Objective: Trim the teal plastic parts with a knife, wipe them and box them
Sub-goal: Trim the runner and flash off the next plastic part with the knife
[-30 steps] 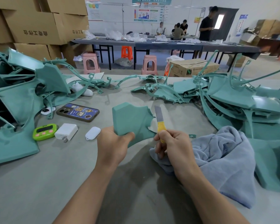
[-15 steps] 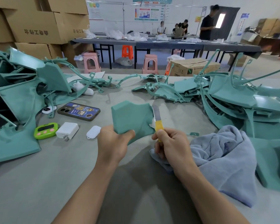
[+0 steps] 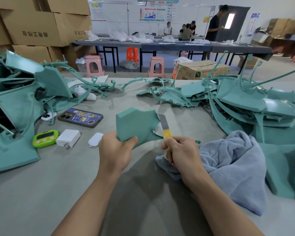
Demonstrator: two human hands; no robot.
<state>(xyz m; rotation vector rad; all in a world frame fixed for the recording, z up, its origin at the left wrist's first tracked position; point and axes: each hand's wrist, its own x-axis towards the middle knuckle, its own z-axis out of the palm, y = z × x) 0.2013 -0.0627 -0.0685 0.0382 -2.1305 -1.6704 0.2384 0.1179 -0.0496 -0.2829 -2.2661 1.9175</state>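
A: So, where is the piece being worked on?

B: The left hand (image 3: 116, 150) grips the teal part (image 3: 136, 126) by its lower corner, thumb on the near face, and holds it upright above the table (image 3: 41, 193). The fingers behind the part are hidden.

A: And the knife (image 3: 165, 128)?

B: The right hand (image 3: 182, 152) is closed round its yellow handle, and the fist buries most of it. The blade points up and away at the part's jagged right edge. It seems to touch there, but I cannot tell for sure.

A: Anything under the hands?

B: A grey-blue cloth (image 3: 232, 164) lies crumpled below and to the right of the right hand, and the wrist covers part of it.

A: And around them?

B: The left heap (image 3: 15, 106) and the right heap (image 3: 255, 106) of teal parts are both cut off by the picture's edges. Near the left one lie a phone (image 3: 80, 117), a green timer (image 3: 45, 138), a white charger (image 3: 68, 137) and a small white object (image 3: 95, 139) that is hard to make out.
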